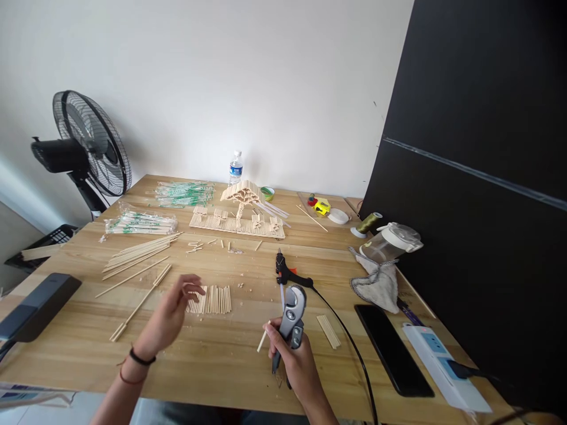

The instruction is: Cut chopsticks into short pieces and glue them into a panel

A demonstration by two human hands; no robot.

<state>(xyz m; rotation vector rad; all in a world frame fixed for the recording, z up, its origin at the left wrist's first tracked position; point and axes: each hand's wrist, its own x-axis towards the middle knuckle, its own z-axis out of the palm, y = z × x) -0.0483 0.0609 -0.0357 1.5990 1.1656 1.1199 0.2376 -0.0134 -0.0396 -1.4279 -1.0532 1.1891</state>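
My right hand (296, 354) grips a grey pipe cutter (290, 319), its hooked jaw pointing up and away from me. Between the thumb and forefinger of that same hand is a short wooden stick (262, 341). My left hand (175, 307) has its fingers loosely bent and apart, with nothing visible in them. It is over the left end of a row of short cut sticks (218, 299); whether it touches them I cannot tell. Beyond the cutter stands a black hot glue gun (286, 273). A small group of cut sticks (328, 332) lies right of my right hand.
A stick-built model (238, 221) with a roof stands at the back, before a water bottle (235, 168). Long sticks (137, 254) and wrapped bundles (142, 223) lie left. A phone (393, 349), power strip (445, 366) and glue-gun cable (352, 342) occupy the right.
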